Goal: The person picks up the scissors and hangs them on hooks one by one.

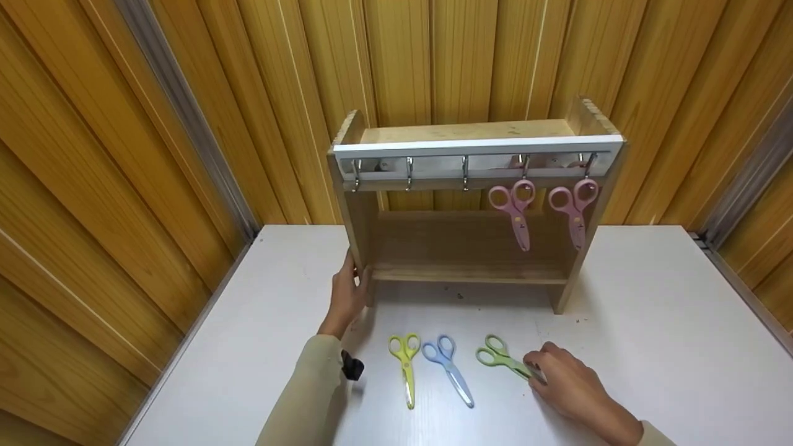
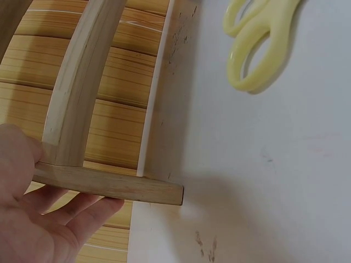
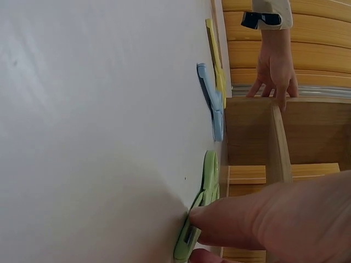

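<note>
My left hand [image 1: 348,296] grips the lower left side panel of a small wooden shelf [image 1: 471,272], thumb on one face and fingers on the other, as the left wrist view shows. At the front right, my right hand [image 1: 567,381] pinches the blade end of a pair of green scissors [image 1: 495,354], its handle loops pointing away toward the shelf. Yellow scissors [image 1: 406,365] and blue scissors [image 1: 447,365] lie side by side on the white table, between the two hands. Two pairs of pink scissors [image 1: 516,210] hang by a finger loop from the shelf's two rightmost hooks.
A hook rail [image 1: 433,164] runs along the shelf's upper front, with three bare metal hooks on its left. The white table [image 1: 217,371] ends at wood-patterned walls [image 1: 396,37] behind and on both sides. Dark specks mark the tabletop below the shelf.
</note>
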A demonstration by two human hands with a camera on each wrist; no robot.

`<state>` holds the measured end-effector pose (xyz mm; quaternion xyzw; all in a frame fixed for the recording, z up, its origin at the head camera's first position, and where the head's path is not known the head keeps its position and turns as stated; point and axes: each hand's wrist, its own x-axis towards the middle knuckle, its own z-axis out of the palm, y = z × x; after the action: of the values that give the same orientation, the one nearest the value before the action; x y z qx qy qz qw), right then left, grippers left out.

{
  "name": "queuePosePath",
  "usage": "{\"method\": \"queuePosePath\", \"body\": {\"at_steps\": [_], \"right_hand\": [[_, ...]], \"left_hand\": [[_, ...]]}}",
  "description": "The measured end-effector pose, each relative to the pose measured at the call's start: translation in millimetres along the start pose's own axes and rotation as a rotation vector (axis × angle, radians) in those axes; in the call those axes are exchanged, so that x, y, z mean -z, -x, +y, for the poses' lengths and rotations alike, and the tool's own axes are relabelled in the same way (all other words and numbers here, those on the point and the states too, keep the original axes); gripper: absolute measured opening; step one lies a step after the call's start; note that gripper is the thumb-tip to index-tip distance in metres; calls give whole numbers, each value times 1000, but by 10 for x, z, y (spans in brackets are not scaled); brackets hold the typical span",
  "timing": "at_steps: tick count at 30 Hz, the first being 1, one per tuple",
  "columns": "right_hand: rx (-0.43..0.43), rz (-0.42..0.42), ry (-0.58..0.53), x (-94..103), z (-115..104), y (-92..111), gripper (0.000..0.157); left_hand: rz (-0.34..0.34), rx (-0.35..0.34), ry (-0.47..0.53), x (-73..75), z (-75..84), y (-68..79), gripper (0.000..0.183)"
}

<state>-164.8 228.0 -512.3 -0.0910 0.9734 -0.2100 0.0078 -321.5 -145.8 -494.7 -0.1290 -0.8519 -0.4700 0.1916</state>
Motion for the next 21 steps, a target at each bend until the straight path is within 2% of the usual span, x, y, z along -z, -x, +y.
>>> {"method": "queuePosePath", "body": {"at_steps": [12,21], "right_hand": [[-2,27,-23,1,47,-24,23],[-3,21,-15,-2,52,-22,22]], "left_hand": [[-22,51,12,-1,2,-26,64],[-12,43,7,0,3,-16,64]]}}
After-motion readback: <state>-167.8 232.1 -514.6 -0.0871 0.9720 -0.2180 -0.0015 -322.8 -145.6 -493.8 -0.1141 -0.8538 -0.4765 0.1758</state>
